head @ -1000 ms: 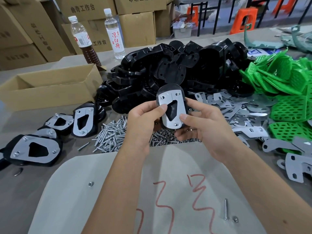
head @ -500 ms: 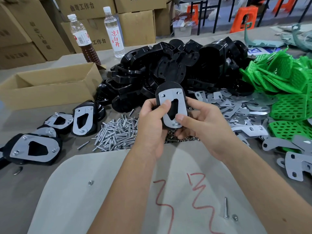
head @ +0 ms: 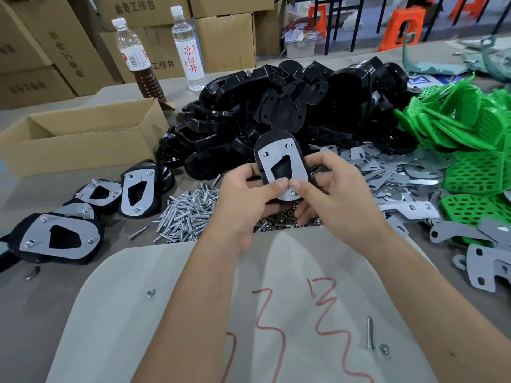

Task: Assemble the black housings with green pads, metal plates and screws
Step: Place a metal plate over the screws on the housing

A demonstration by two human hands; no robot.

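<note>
Over the table (head: 41,313), both hands pinch a black housing (head: 276,139).

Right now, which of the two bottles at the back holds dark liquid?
The left bottle, nearer the open cardboard box: its lower half is dark brown. The right bottle, with red characters on its label, looks clear.

Open cardboard box (head: 83,139) left; two bottles (head: 134,56) behind
</note>
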